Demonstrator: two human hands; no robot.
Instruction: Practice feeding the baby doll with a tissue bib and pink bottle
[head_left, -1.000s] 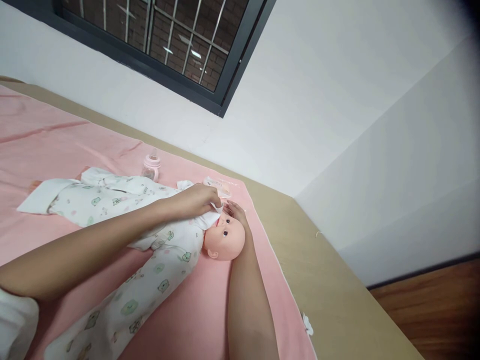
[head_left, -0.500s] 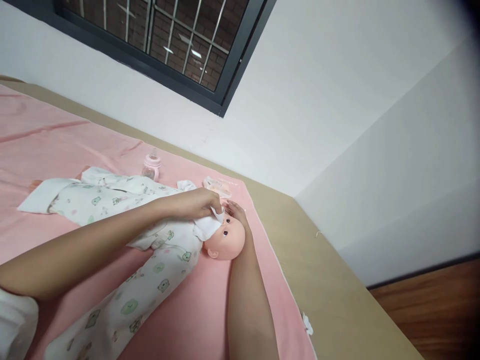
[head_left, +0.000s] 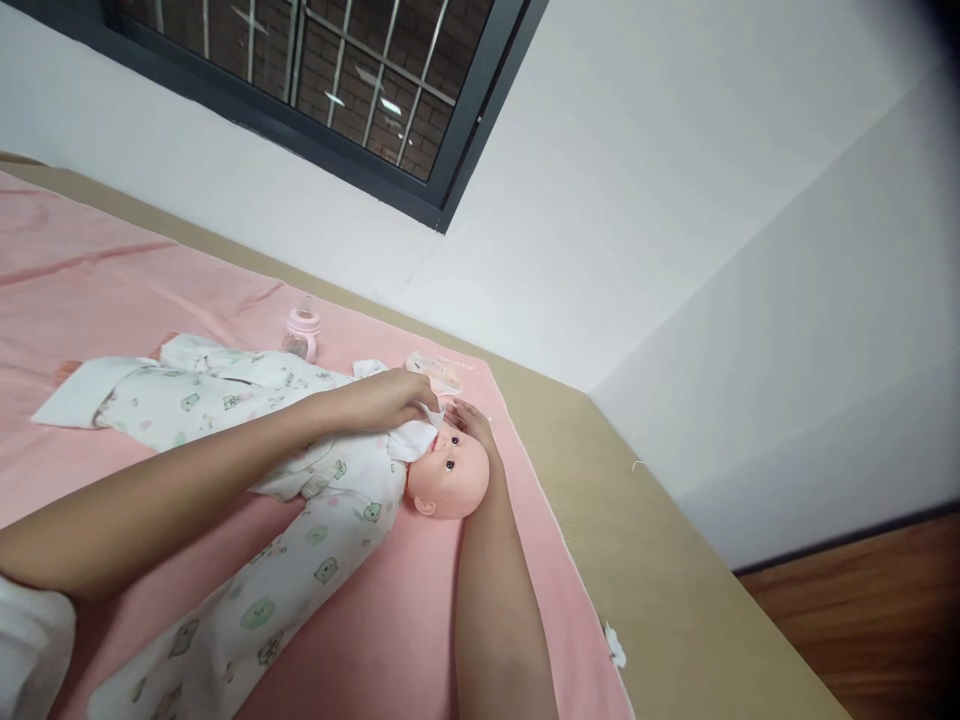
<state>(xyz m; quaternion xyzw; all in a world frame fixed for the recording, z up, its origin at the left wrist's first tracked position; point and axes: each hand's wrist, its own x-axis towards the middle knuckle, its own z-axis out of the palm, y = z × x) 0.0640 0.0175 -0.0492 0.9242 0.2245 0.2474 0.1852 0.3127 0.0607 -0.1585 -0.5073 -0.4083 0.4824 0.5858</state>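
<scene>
Doll [head_left: 356, 485] lies on its back on the pink mat [head_left: 409, 620], head [head_left: 459, 482] toward the mat's right edge; left hand [head_left: 386, 398] pinches a white cloth [head_left: 412, 441] at the chin; right hand [head_left: 474, 422] lies along the head's far side, fingers loosely extended; bottle [head_left: 301, 336] and clear packet [head_left: 435, 372] stand between doll and back edge; a strip of tan surface [head_left: 600, 510] separates mat from wall [head_left: 600, 200].
</scene>
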